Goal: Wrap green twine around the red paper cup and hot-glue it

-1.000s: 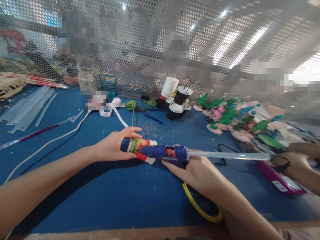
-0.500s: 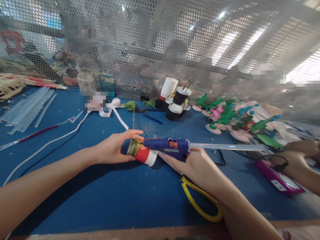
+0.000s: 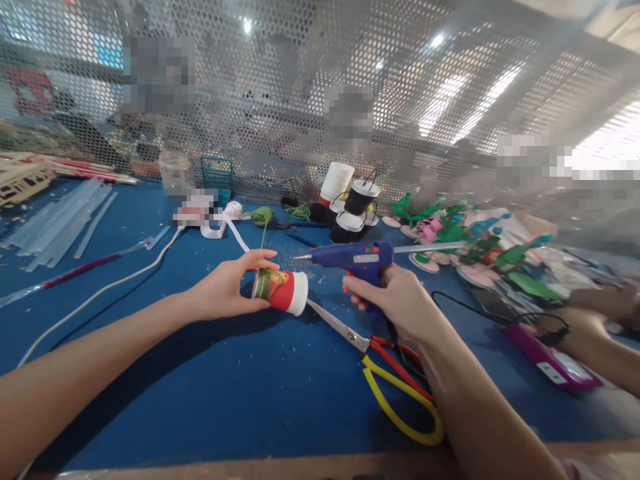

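Observation:
A red and white paper cup (image 3: 287, 291) lies tipped on its side in my left hand (image 3: 231, 287), whose thumb and fingers close round its base end. Green yarn (image 3: 262, 283) is wound about that end, and a strand runs back to a green ball (image 3: 262, 215). My right hand (image 3: 395, 297) grips a blue hot glue gun (image 3: 350, 257) by the handle, a finger by its orange trigger. Its metal nozzle points left, above and apart from the cup. A clear glue stick (image 3: 430, 247) sticks out of its back. Below lie scissors (image 3: 345, 328) with red and yellow handles.
Stacked white cups (image 3: 337, 180) and black cups (image 3: 349, 223) stand at the back. Green paper plants (image 3: 500, 257) crowd the right, near a purple power strip (image 3: 553, 357) and another person's hand (image 3: 583, 330). Glue sticks (image 3: 60, 223) and a white cable (image 3: 110, 283) lie left.
The glue gun has lifted up and away from the cup, its nozzle now in sight. The cup has turned more level in my left hand, and more of the scissors shows.

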{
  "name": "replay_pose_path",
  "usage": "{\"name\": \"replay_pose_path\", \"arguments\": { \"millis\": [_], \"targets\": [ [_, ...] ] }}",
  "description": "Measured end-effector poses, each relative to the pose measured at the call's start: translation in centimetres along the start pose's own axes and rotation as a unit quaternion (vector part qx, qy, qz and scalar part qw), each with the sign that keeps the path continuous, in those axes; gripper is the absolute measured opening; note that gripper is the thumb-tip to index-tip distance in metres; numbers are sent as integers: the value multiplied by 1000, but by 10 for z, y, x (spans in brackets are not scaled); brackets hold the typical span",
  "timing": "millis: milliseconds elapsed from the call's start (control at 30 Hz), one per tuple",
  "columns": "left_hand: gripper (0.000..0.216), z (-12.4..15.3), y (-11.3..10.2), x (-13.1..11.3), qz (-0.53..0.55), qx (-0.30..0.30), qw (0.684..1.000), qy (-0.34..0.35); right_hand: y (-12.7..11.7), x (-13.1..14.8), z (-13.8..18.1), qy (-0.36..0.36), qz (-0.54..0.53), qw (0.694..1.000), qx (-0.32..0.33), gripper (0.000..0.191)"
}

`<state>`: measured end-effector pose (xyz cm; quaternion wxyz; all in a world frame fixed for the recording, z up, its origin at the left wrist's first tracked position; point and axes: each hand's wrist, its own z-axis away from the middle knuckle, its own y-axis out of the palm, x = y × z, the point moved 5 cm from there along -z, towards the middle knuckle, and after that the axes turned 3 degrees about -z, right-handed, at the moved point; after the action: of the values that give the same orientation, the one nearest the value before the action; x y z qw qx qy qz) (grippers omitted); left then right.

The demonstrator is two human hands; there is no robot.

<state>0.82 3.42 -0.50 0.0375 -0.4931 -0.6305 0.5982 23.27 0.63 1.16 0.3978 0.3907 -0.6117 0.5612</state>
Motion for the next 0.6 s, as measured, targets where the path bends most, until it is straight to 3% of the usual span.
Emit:
{"name": "replay_pose_path", "arguments": {
  "millis": [100, 200, 433, 600],
  "targets": [
    [64, 0, -3, 1, -6, -5, 1000, -16, -8, -13, -21, 8, -2, 999, -38, 22],
    [65, 1, -4, -1, -22, -1, 1000, -22, -7, -28, -41, 59, 39, 997, -32, 26],
    [60, 3, -2, -6, -52, 14, 999, 1, 5, -58, -74, 91, 122, 987, -45, 37],
    [62, 4, -2, -7, -63, 14, 998, -3, 4, -34, -71, 39, 232, 967, -97, 37]
  ]
}}
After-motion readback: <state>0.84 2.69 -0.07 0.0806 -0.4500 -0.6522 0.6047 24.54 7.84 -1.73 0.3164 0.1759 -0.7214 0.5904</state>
